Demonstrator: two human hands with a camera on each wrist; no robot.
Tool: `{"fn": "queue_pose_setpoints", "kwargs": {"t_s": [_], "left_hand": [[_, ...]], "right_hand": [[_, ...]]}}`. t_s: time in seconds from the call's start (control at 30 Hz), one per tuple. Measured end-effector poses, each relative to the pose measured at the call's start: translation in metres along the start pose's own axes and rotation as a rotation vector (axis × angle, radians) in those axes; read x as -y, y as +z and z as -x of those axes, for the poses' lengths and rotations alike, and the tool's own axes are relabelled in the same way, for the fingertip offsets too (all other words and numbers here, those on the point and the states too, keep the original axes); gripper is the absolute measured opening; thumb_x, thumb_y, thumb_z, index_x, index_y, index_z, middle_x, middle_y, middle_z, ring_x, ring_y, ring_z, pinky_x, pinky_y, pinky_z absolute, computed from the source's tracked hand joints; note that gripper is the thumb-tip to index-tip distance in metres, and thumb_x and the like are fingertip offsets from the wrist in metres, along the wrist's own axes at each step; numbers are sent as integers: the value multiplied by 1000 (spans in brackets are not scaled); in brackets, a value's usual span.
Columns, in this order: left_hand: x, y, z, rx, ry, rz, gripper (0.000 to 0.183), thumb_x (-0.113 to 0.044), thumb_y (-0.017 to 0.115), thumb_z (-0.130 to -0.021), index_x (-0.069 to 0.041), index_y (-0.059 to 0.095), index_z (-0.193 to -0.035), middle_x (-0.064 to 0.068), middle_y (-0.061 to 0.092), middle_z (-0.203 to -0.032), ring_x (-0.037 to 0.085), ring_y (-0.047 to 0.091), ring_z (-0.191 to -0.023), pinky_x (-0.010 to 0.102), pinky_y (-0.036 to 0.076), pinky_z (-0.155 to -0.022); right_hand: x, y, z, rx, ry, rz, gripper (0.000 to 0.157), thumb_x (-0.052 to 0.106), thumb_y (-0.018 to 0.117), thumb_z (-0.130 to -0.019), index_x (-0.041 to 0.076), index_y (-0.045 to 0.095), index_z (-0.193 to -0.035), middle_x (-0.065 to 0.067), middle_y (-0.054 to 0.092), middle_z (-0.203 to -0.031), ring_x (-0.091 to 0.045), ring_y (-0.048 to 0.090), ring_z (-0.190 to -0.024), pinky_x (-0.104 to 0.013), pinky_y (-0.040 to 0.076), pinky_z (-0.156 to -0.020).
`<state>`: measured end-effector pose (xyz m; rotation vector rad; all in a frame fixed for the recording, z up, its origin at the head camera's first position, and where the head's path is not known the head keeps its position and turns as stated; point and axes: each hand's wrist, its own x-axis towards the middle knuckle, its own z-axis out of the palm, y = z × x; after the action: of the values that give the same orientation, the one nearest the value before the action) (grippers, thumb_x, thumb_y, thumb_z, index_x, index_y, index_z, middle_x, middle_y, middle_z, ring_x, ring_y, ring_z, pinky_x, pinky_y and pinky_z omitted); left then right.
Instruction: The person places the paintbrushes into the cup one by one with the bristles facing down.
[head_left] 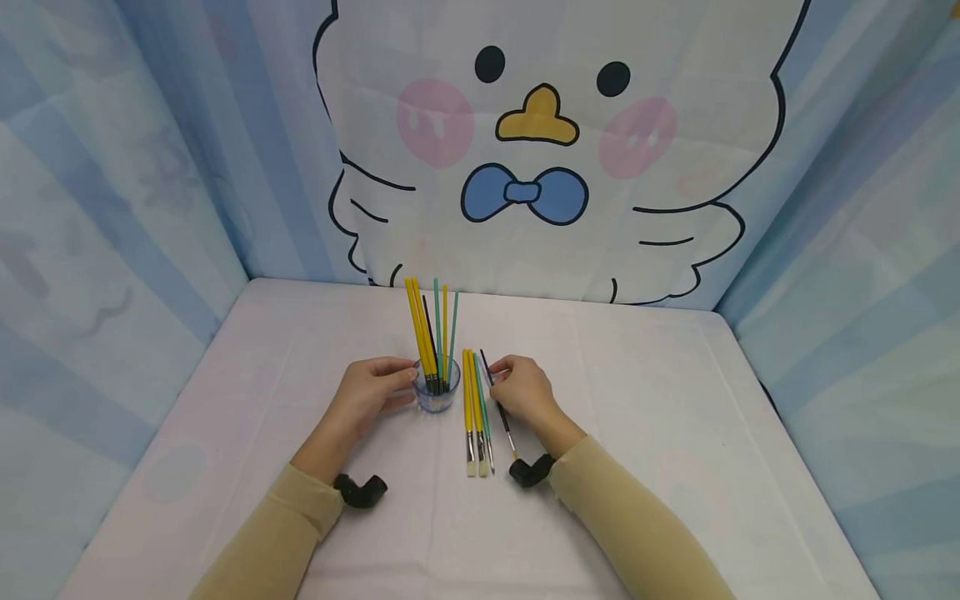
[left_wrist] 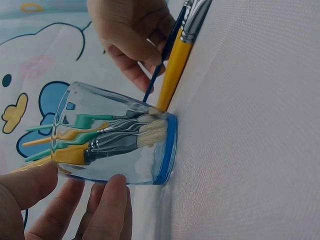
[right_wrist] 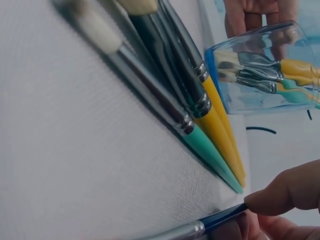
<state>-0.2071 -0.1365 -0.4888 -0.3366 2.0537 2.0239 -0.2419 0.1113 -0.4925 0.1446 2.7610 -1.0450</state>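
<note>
A clear glass cup (head_left: 437, 402) with a blue base stands upright on the table, several yellow, teal and dark-handled paintbrushes (head_left: 417, 321) in it, bristles down. At its left side is my left hand (head_left: 371, 387), its thumb and fingers holding the glass near the rim. My right hand (head_left: 525, 387) pinches a dark-handled paintbrush (right_wrist: 225, 216) by the handle, whose bristles point toward me. Between that brush and the cup lie two yellow paintbrushes (head_left: 468, 400) and one teal paintbrush (right_wrist: 205, 150), side by side with bristles toward me.
A pale cloth covers the table (head_left: 637, 500). Behind it hangs a curtain (head_left: 540, 250) with a cartoon face and blue bow tie; striped curtains (head_left: 97, 250) close off both sides. Black wrist mounts (head_left: 363, 492) sit at both sleeve cuffs.
</note>
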Motion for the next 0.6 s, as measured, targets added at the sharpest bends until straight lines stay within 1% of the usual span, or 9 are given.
{"fn": "queue_pose_setpoints", "kwargs": {"t_s": [0.27, 0.43, 0.6], "left_hand": [[1, -1, -1, 4, 2, 6, 36, -18, 73, -96, -2, 69, -127, 16, 64, -134, 22, 68, -112, 35, 65, -92], [2, -2, -1, 4, 7, 10, 37, -19, 73, -95, -2, 69, -128, 16, 64, -133, 22, 68, -111, 36, 64, -93], [2, -2, -1, 8, 10, 16, 37, -18, 73, -95, -1, 68, -128, 16, 65, -133, 23, 68, -111, 36, 64, -93]], "right_hand": [[0, 0, 0, -4, 2, -46, 31, 6, 69, -81, 16, 70, -111, -1, 63, -85, -16, 57, -69, -24, 44, -55], [1, -1, 0, -1, 11, -109, 33, 6, 71, -82, 15, 68, -114, -2, 64, -87, -17, 58, -67, -23, 47, -53], [2, -3, 0, -16, 0, -158, 35, 6, 73, -83, 15, 68, -116, -3, 63, -89, -17, 58, -70, -22, 49, -55]]}}
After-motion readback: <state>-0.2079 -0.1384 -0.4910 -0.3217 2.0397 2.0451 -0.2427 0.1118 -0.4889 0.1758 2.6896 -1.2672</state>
